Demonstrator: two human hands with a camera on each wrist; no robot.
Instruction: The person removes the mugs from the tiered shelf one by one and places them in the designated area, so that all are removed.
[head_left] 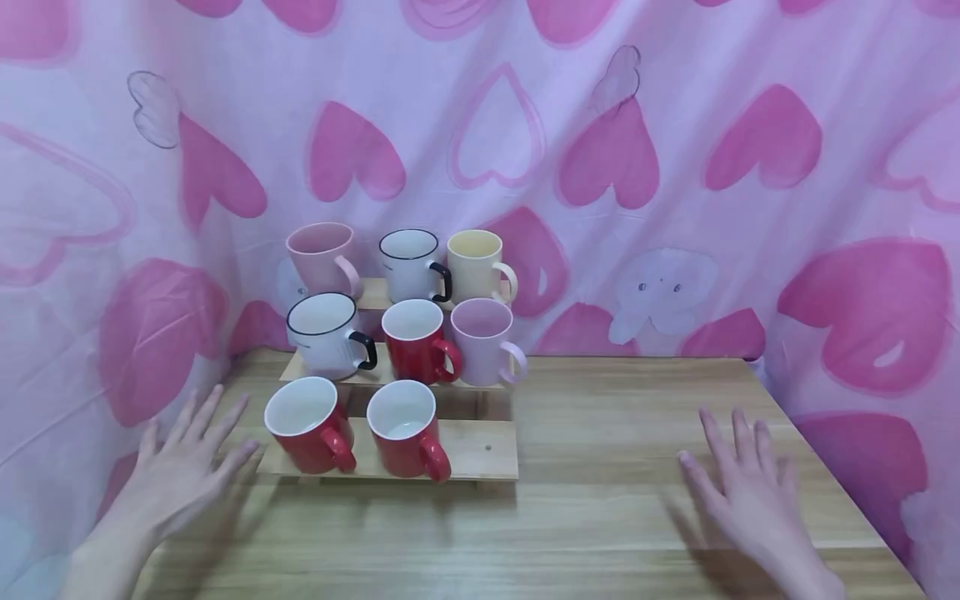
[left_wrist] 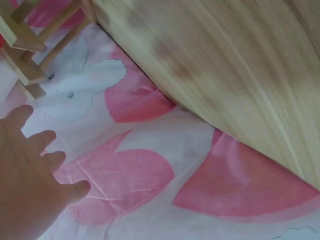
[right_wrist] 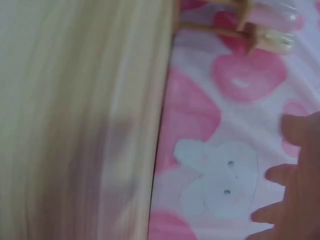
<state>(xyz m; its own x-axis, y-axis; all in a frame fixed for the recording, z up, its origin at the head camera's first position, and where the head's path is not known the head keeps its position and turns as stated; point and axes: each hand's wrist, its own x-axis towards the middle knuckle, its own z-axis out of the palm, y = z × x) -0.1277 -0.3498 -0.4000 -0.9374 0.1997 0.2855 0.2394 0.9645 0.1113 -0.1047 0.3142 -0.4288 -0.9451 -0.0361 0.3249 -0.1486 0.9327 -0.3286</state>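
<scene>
My left hand (head_left: 176,479) is spread out above the table, just left of a three-tier wooden rack (head_left: 480,450), and holds nothing. Far to the rack's right, my right hand (head_left: 753,500) hovers over the tabletop, fingers spread. On the lowest tier stand two red mugs, a left one (head_left: 303,433) and a right one (head_left: 401,433). The middle tier bears a white black-rimmed mug (head_left: 324,342), a red mug (head_left: 412,346) and a lilac mug (head_left: 480,346). Up on the top tier are a pink mug (head_left: 322,258), another black-rimmed white mug (head_left: 408,267) and a cream mug (head_left: 474,262).
The rack stands at the left of a wood-grain table (head_left: 600,467). Pink heart-patterned cloth (head_left: 480,108) hangs behind the table and along both sides. The lowest tier's right end has a bare stretch of board beside the right red mug. All mug handles point rightward.
</scene>
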